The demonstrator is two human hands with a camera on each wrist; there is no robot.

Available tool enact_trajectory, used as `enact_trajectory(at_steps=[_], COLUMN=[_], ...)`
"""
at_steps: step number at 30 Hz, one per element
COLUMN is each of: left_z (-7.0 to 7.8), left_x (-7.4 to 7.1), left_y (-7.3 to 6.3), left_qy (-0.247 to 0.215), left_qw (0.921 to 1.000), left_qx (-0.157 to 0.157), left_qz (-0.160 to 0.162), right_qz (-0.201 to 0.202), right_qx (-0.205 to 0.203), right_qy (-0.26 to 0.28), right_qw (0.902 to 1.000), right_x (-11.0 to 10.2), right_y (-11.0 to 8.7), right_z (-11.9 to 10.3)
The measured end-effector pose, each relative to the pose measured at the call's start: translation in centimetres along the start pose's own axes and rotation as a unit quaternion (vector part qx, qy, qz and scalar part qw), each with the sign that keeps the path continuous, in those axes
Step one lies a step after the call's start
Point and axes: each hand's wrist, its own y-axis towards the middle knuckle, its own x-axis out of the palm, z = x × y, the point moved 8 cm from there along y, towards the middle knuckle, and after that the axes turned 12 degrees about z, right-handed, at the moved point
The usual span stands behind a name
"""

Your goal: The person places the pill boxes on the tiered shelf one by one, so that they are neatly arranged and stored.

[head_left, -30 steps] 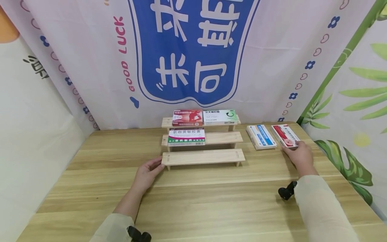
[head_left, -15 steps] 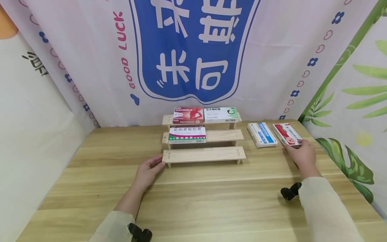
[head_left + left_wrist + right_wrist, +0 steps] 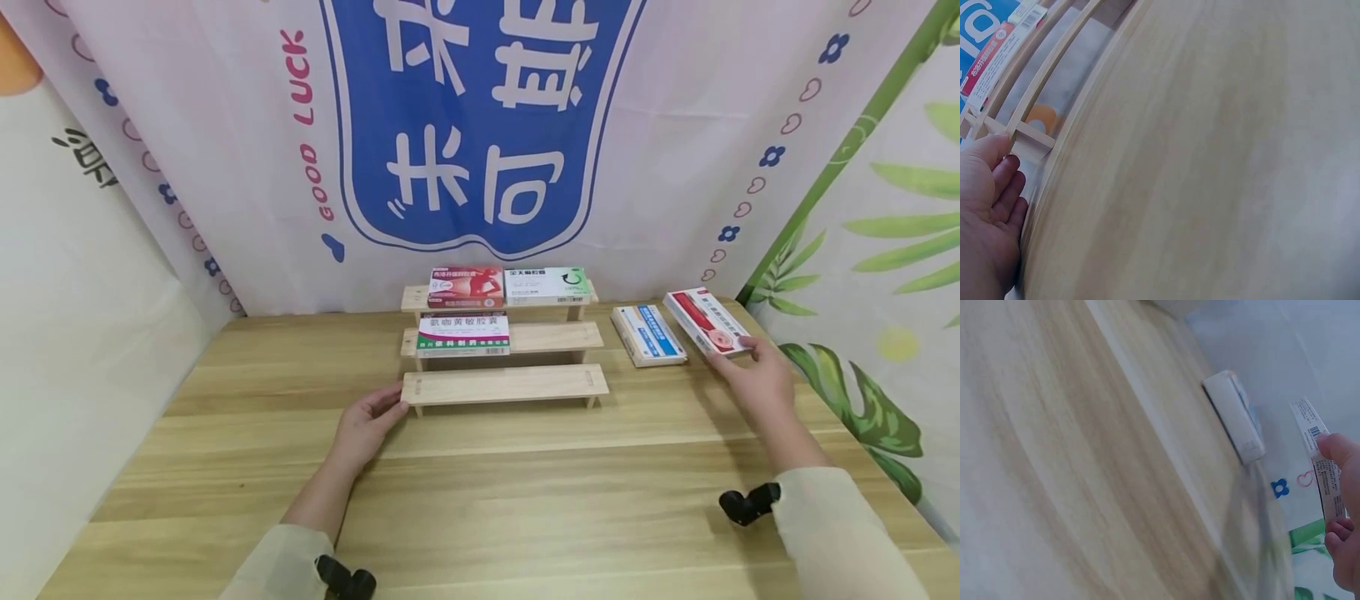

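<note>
My right hand (image 3: 763, 385) grips a red-and-white medicine box (image 3: 703, 319) by its near end, at the right of the table. In the right wrist view this box (image 3: 1329, 478) is raised off the tabletop, thumb on one side and fingers beneath. At the left end of a three-step wooden display rack (image 3: 506, 385), my left hand (image 3: 363, 429) holds the lowest step between thumb and fingers. A blue-and-white medicine box (image 3: 648, 335) lies just left of the gripped one. On the rack's top step are a red box (image 3: 466, 287) and a green-and-white box (image 3: 547, 286).
A white, green and purple medicine box (image 3: 462, 335) lies on the left half of the middle step. Behind the wooden table (image 3: 480, 517) hangs a printed cloth (image 3: 255, 250), close behind the rack. A black camera mount sits on each wrist.
My right hand has lifted the red-and-white box off the table and tilted it slightly. The left hand has stayed at the rack's end.
</note>
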Motion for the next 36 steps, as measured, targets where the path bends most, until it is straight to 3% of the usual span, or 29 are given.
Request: enact_trajectory(at_steps=[8, 15, 26, 36], left_z=[-0.1, -0.1, -0.2, -0.2], left_x=[0.0, -0.1, 0.0, 0.0], left_y=[0.0, -0.2, 0.0, -0.1], left_qy=[-0.002, 0.002, -0.001, -0.004], left_qw=[1.0, 1.0, 1.0, 0.9999], left_qx=[-0.005, -0.006, -0.007, -0.008], left_qz=[-0.002, -0.002, 0.0, -0.005], right_qz=[-0.016, -0.05, -0.126, -0.174], right_qx=[-0.071, -0.122, -0.2, -0.206], right_qy=[0.019, 0.034, 0.052, 0.041], right_qw=[0.9972, 0.9907, 0.9703, 0.962], right_x=[-1.9, -2.0, 0.0, 2.5], right_y=[-1.9, -3.8, -6.6, -7.8], right_z=[-2.9, -5.0, -8.1, -9.8])
